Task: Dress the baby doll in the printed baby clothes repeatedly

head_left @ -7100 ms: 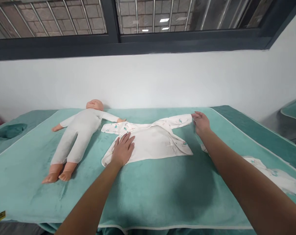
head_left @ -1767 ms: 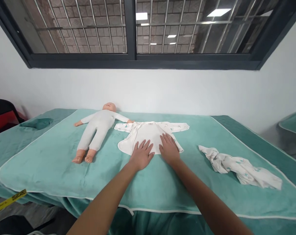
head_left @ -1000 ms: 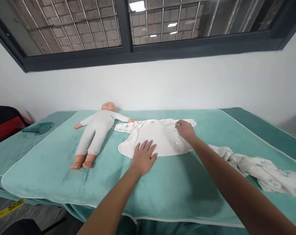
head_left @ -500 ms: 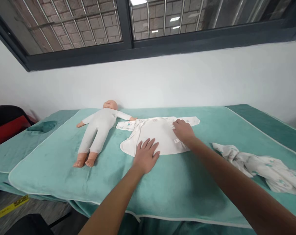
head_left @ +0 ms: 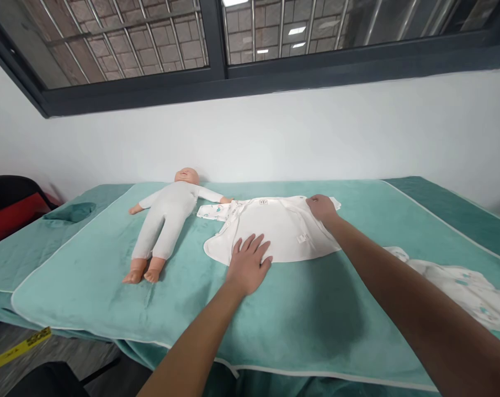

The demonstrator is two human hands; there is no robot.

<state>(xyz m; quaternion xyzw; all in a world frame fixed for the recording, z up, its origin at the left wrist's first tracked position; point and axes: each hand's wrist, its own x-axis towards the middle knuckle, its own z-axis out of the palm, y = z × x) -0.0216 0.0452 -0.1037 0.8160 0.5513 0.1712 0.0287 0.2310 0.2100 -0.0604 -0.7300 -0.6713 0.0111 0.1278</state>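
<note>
A white baby shirt (head_left: 266, 229) lies spread open on the green padded cover, its patterned sleeves pointing out to both sides. My left hand (head_left: 250, 264) rests flat with fingers spread across the shirt's lower edge. At the shirt's upper right, where the sleeve begins, my right hand (head_left: 321, 208) is closed with curled fingers on the fabric; part of that sleeve is hidden behind it. A baby doll (head_left: 167, 215) in a white bodysuit lies on its back to the left, one hand touching or just above the left sleeve.
A crumpled white patterned cloth (head_left: 461, 286) lies at the right, partly behind my right forearm. The green cover (head_left: 109, 292) spreads over the table up to the white wall (head_left: 250, 143), under a barred window. A red and black object (head_left: 16, 218) stands at the far left.
My right hand has moved right along the shirt toward the right sleeve, and its fingers have curled onto the fabric. My left hand stays on the lower edge.
</note>
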